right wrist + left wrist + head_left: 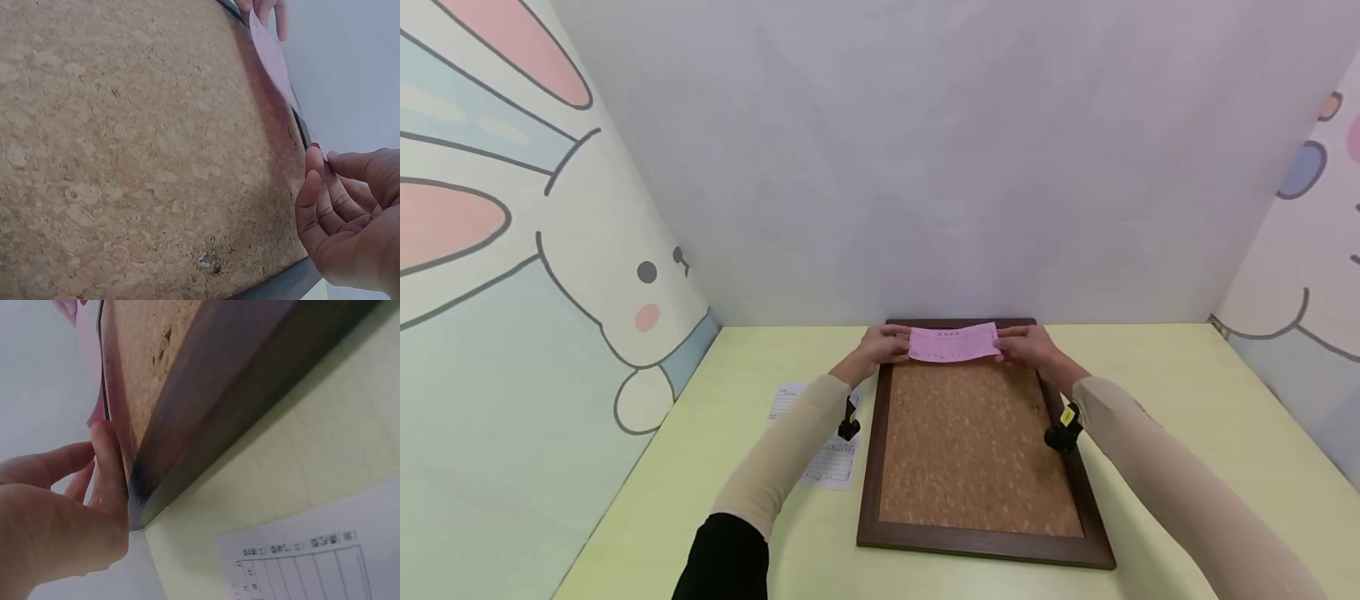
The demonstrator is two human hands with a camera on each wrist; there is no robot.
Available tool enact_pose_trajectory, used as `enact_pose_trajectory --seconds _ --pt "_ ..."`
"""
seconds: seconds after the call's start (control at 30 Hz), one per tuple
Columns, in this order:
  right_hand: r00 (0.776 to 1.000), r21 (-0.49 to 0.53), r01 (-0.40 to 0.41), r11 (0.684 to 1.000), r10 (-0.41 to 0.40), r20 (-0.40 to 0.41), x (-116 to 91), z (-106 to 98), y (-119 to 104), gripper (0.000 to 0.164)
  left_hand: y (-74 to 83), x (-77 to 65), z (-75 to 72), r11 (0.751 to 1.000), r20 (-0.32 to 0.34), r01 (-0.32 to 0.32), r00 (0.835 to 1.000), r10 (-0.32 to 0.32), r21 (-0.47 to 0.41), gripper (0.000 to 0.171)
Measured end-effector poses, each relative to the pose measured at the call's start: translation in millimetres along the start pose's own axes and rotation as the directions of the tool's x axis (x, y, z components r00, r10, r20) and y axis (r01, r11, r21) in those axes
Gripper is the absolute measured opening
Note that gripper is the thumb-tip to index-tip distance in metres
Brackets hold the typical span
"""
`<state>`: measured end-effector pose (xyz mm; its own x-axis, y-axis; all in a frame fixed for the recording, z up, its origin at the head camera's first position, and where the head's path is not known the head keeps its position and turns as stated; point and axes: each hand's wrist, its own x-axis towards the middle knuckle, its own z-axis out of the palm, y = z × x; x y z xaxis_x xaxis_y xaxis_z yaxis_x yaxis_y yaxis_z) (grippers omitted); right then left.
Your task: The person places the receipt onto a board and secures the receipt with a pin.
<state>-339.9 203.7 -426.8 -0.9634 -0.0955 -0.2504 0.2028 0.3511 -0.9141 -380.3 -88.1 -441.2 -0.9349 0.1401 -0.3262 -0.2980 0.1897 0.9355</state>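
Observation:
A pink paper slip with printed lines stretches between both hands over the top end of a cork board in a dark brown wooden frame. At the slip's left end, my left hand pinches it; the left wrist view shows this hand beside the frame's corner. My right hand grips the other end, and in the right wrist view its thumb and finger meet at the slip's tip. The pink slip bows slightly and casts a shadow on the cork.
White printed sheets lie left of the board on the pale yellow table, partly under my left arm. A grey wall rises behind the board's top edge. Cartoon-painted walls stand at both sides. The cork has a damaged spot.

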Motion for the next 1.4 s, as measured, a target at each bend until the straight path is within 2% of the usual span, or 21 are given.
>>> enact_pose_trajectory --seconds 0.13,0.4,0.67,0.9,1.03,1.13,1.4 --pt "1.000 -0.020 -0.019 1.000 0.019 0.012 0 -3 3 0.052 -1.6 -0.2 5.6 0.999 0.009 -0.003 1.000 0.003 0.048 0.037" --pt "0.999 0.016 -0.019 1.000 0.018 0.047 -4 -3 10 0.051 -0.4 -1.4 15.4 0.984 -0.005 -0.066 0.998 0.068 0.165 0.032" --pt "0.997 -0.084 -0.006 0.996 0.012 0.071 -12 -8 5 0.047 6.3 -3.9 22.3 0.954 0.029 -0.133 0.991 0.130 0.270 0.033" --pt "0.994 -0.154 0.036 0.987 -0.019 0.107 -16 -25 2 0.054 4.1 -1.2 19.4 0.905 0.013 -0.160 0.986 0.168 0.393 0.039" --pt "0.991 -0.236 0.058 0.970 -0.028 0.129 -21 -35 -1 0.053 0.4 -1.0 15.6 0.884 0.002 -0.161 0.984 0.178 0.438 0.039" --pt "0.990 -0.280 0.065 0.958 -0.028 0.137 -26 -45 -2 0.052 0.6 -2.3 14.0 0.873 0.017 -0.167 0.984 0.180 0.458 0.040" --pt "0.986 -0.323 0.097 0.941 -0.046 0.163 -45 -74 1 0.047 4.3 -4.5 13.6 0.849 0.077 -0.186 0.982 0.170 0.494 0.042"
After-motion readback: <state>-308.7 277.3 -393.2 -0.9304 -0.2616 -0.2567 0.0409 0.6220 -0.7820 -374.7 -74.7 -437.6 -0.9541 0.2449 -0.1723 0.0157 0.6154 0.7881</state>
